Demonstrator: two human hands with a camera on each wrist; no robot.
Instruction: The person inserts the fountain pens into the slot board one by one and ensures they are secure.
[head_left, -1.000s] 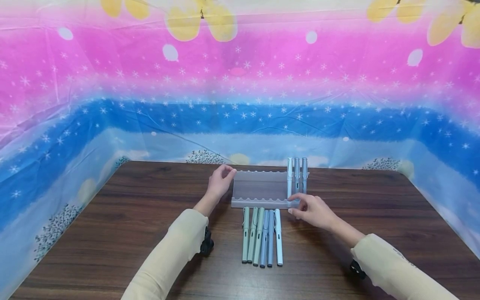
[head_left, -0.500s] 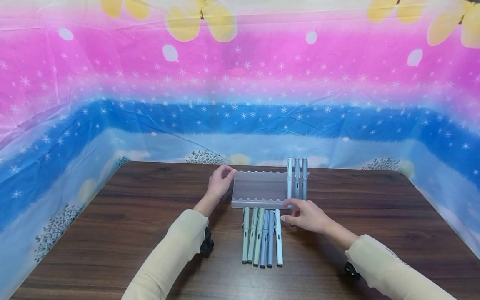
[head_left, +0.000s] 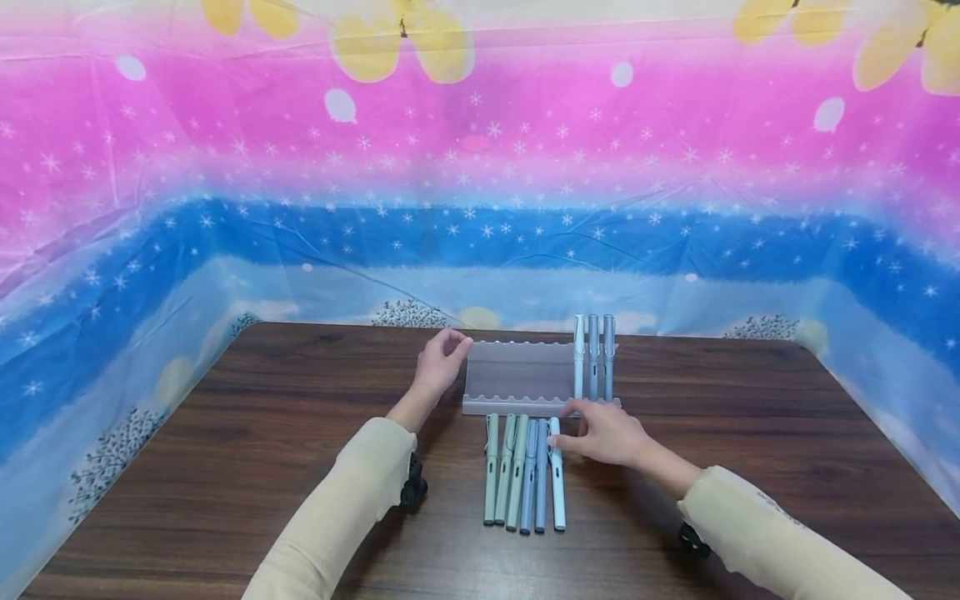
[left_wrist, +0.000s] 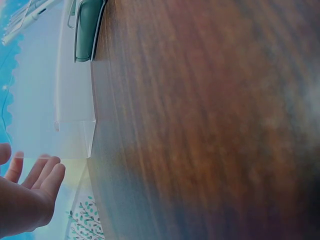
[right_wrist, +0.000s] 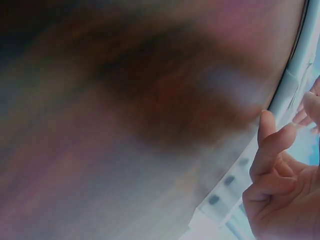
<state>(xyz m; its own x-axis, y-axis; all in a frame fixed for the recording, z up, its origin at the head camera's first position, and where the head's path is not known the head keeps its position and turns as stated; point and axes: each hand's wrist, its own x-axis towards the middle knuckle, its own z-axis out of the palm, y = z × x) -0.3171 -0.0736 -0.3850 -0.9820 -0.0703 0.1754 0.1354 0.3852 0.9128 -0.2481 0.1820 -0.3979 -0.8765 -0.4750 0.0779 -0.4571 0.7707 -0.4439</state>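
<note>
Cream sleeves (head_left: 337, 504), black wrist devices (head_left: 413, 485)

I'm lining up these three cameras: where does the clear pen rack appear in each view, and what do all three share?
Head: the clear pen rack is just right of and below centre, beyond six loose pens.
Left wrist: the clear pen rack is at upper left, above the left hand.
Right wrist: part of the clear pen rack shows at lower right, beside the right hand.
Shared landmark: the brown table.
</note>
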